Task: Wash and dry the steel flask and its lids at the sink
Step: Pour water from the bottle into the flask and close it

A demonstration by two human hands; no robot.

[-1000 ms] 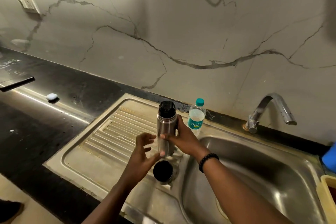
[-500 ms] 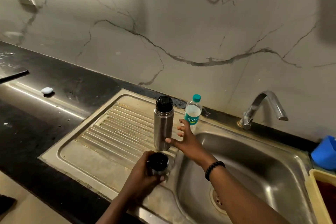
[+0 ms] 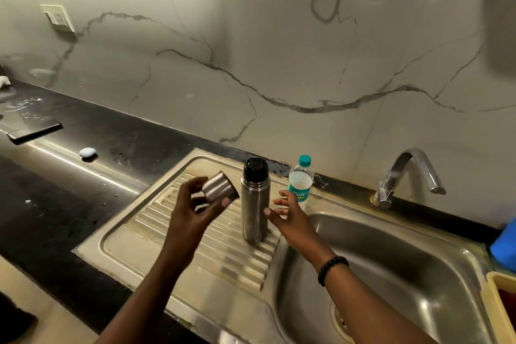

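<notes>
The steel flask point(image 3: 253, 209) stands upright on the ribbed drainboard point(image 3: 173, 232), with its black inner lid point(image 3: 255, 169) on top. My left hand point(image 3: 192, 209) holds the steel cup lid point(image 3: 219, 190) tilted in the air, left of the flask, fingers curled round it. My right hand point(image 3: 287, 212) hovers just right of the flask with fingers spread, holding nothing; its thumb is close to the flask's side. The sink basin point(image 3: 391, 268) lies to the right.
A clear water bottle point(image 3: 301, 183) with a teal cap stands behind the flask by the wall. The tap point(image 3: 410, 173) rises at the back right. A blue container point(image 3: 505, 246) and a yellow tub point(image 3: 502, 304) sit at the right edge. On the black counter, a pale soap bar point(image 3: 87, 152).
My left hand picked the steel cup lid off the drainboard and lifted it up to the left. My right hand let go of the flask, which stands by itself.
</notes>
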